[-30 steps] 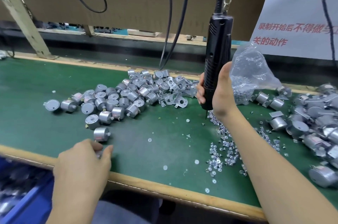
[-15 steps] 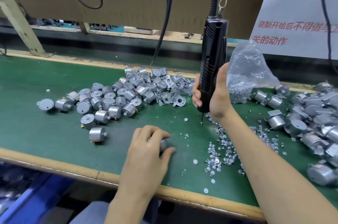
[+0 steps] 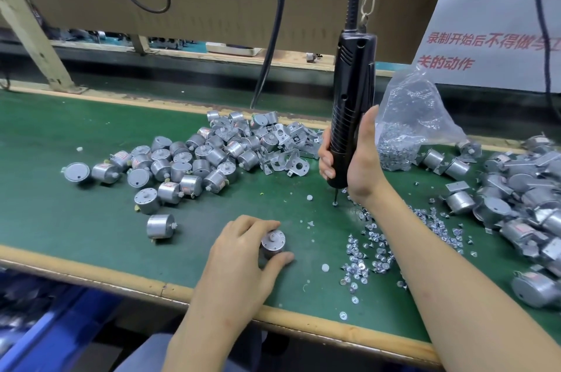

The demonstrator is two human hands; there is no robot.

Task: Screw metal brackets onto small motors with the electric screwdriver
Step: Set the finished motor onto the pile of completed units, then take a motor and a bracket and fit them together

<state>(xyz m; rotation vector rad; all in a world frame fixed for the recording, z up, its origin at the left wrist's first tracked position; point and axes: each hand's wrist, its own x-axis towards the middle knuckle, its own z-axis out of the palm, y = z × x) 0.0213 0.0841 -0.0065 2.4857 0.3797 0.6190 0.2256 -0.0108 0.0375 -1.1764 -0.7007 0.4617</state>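
My left hand (image 3: 243, 253) grips a small silver motor (image 3: 273, 242) standing shaft-up on the green table (image 3: 76, 220) near the front edge. My right hand (image 3: 353, 165) holds the black electric screwdriver (image 3: 349, 104) upright; its bit tip (image 3: 334, 203) touches a screw on the mat, beside scattered screws (image 3: 373, 247). A pile of bare motors (image 3: 182, 165) lies to the left, and loose metal brackets (image 3: 288, 159) lie behind the motor in my hand.
A clear bag of screws (image 3: 406, 126) stands right of the screwdriver. Motors with brackets (image 3: 522, 198) heap at the right edge. One motor (image 3: 160, 226) lies alone at left. Cables hang from above. A blue bin (image 3: 45, 332) sits below the table's front edge.
My left hand moved right from the table's front-left edge to the middle and set a motor upright there. The screwdriver dropped slightly, its bit now on a screw.
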